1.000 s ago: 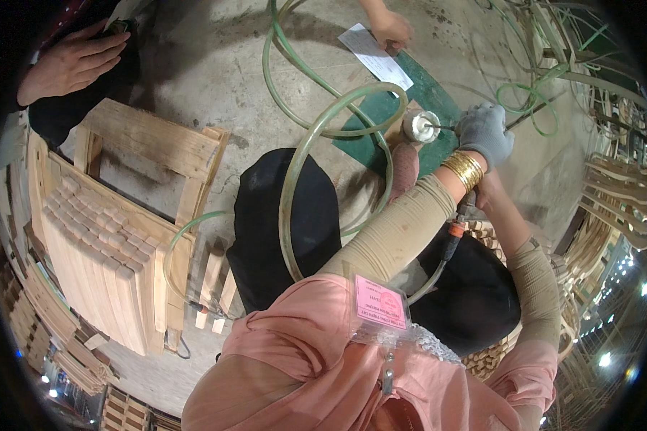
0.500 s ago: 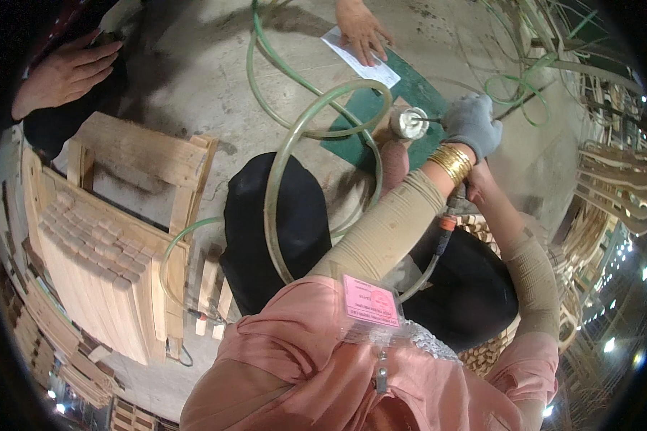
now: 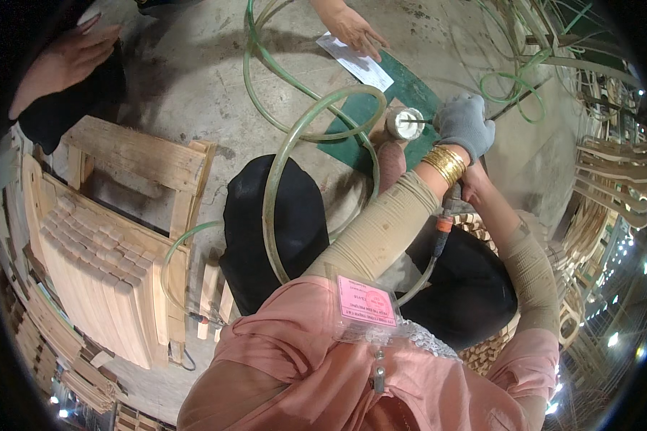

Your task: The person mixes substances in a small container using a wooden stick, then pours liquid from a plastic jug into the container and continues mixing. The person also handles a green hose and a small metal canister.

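Observation:
My left hand [image 3: 465,123], in a grey glove with gold bangles at the wrist, is closed around the front of an air tool. A thin dark shaft [image 3: 418,121] runs from the glove to a round, white-faced piece [image 3: 405,124], whose kind I cannot make out. Just behind, my bare right hand [image 3: 473,181] is wrapped round the tool's grip, partly hidden by my left wrist. An orange coupling [image 3: 444,224] joins the tool to its hose [image 3: 430,276]. Under the round piece lies a green sheet [image 3: 413,82] on the floor.
Another person's hand [image 3: 349,32] touches a white paper [image 3: 356,63] beyond the sheet. A second hand [image 3: 72,61] shows far left. Green hose loops [image 3: 273,179] rise before my left knee. A wooden rack [image 3: 133,154] with stacked slats [image 3: 101,266] stands left; curved wooden parts [image 3: 611,179] line the right.
My hands, the tool and the round piece sit slightly further left in the picture, as the view has shifted a little. Both hands keep their hold. The hand by the paper has shifted slightly left.

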`<state>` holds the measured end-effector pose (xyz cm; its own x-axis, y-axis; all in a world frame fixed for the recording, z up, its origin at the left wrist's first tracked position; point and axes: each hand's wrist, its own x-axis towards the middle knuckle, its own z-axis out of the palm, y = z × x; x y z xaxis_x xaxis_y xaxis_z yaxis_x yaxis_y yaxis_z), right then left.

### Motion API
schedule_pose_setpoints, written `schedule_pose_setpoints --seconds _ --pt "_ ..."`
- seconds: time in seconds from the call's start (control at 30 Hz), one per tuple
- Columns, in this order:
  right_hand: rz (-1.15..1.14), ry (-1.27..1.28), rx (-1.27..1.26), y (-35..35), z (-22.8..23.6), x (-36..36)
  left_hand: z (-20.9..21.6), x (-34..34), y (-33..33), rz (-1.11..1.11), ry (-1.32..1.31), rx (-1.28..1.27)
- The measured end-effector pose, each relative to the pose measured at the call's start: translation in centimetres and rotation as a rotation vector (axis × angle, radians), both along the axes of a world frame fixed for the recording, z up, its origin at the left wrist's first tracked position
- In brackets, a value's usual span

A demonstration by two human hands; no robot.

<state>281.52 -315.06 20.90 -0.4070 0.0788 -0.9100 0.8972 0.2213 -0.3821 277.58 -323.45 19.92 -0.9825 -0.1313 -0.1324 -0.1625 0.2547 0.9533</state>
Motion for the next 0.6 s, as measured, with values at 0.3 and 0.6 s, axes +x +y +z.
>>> schedule_pose_setpoints --seconds 0.3,0.6 --pt "-0.015 0.093 -0.036 0.7 -1.4 1.1 0.3 0.3 -0.2 -0.023 -0.022 0.031" --pt "-0.035 0.133 0.059 -0.1 -0.1 1.2 -0.1 0.4 0.0 -0.013 -0.029 0.091"
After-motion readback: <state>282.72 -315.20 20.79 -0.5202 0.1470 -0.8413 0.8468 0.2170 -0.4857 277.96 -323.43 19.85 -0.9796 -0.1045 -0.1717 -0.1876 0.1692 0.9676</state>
